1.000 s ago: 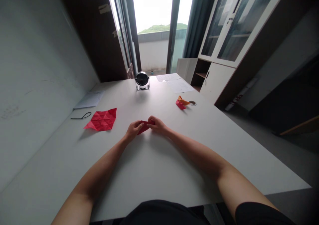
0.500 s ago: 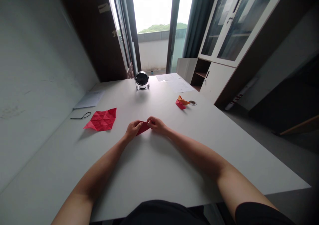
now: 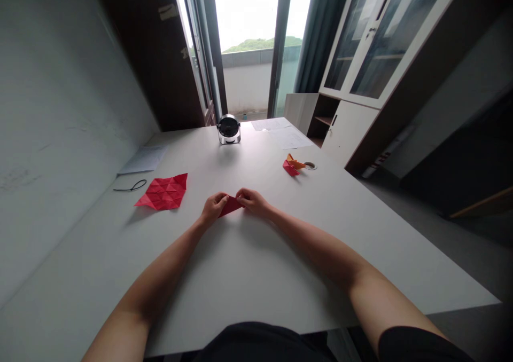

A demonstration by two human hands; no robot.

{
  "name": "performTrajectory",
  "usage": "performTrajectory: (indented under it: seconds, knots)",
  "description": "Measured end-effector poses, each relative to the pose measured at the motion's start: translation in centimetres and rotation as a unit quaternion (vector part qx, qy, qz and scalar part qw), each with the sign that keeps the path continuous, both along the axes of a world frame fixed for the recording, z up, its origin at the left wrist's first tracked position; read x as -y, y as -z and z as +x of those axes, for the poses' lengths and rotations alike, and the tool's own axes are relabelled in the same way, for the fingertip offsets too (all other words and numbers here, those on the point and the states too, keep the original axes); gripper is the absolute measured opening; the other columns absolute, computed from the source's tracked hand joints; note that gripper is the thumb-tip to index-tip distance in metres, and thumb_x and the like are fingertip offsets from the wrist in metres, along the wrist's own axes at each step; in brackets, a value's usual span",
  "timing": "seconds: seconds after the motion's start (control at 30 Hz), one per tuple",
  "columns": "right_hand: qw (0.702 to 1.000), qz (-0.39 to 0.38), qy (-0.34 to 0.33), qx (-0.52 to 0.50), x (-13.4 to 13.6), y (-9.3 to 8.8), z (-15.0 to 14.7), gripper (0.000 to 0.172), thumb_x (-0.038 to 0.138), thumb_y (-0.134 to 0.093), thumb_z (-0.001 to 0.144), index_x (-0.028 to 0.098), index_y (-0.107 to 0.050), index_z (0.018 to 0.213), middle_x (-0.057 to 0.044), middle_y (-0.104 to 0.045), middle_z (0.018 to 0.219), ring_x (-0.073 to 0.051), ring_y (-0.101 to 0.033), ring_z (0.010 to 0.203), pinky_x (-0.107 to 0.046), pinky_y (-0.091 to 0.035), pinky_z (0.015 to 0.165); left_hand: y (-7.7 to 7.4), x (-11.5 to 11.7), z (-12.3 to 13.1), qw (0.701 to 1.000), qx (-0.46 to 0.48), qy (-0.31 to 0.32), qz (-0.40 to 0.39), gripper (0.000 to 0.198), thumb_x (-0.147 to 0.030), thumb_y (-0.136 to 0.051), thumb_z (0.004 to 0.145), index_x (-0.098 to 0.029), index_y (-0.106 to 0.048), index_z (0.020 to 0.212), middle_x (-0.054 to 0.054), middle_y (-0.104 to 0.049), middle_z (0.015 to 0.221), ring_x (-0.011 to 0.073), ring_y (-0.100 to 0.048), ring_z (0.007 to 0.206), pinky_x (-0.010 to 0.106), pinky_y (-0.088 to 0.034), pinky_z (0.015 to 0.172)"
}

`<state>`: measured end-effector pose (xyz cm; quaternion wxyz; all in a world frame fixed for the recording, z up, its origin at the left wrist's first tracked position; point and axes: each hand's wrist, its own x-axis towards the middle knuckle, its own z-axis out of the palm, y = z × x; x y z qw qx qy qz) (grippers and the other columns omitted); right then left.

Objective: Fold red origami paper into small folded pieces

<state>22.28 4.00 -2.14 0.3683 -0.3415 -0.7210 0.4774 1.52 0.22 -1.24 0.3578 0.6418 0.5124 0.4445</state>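
My left fingers (image 3: 223,197) are clamped on the left end of a folded red paper (image 3: 230,207), thumb on top; my right fingers (image 3: 241,193) pinch its right end. Paper sits between my hands, over the middle of the tabletop (image 3: 256,266); contact with the surface, cannot tell. Long axis seems to run crosswise, hand to hand, near edge rising toward the right; lower left corner points back toward me, other tips covered. Progress, my judgement: some folding done, since the piece is down to a small wedge; how many folds remain, cannot tell. Farther out, left: creased red sheet (image 3: 163,192), spread open, triangular creases, black loop (image 3: 134,186) beside it. Right: small folded pieces, one red (image 3: 290,168), one orange (image 3: 295,162), close together. Beyond: round black device (image 3: 228,127) on its stand.
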Motion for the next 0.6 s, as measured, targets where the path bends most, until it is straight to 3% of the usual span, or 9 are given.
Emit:
performTrajectory:
  seconds: [0.6]
  knots:
    - [1.0, 0.005, -0.012, 0.021, -0.08, -0.15, 0.23, 0.024, 0.038, -0.059, 0.082, 0.018, -0.065, 0.093, 0.003, -0.056, 0.068, -0.01, -0.045, 0.063, -0.022, -0.035, 0.061, -0.33, 0.26, 0.08, 1.0, -0.023, 0.0, -0.001, 0.036, -0.046, -0.056, 0.088, -0.015, -0.072, 0.09, 0.004, -0.07, 0.078, 0.0155, -0.059, 0.07, 0.025, -0.045, 0.064]
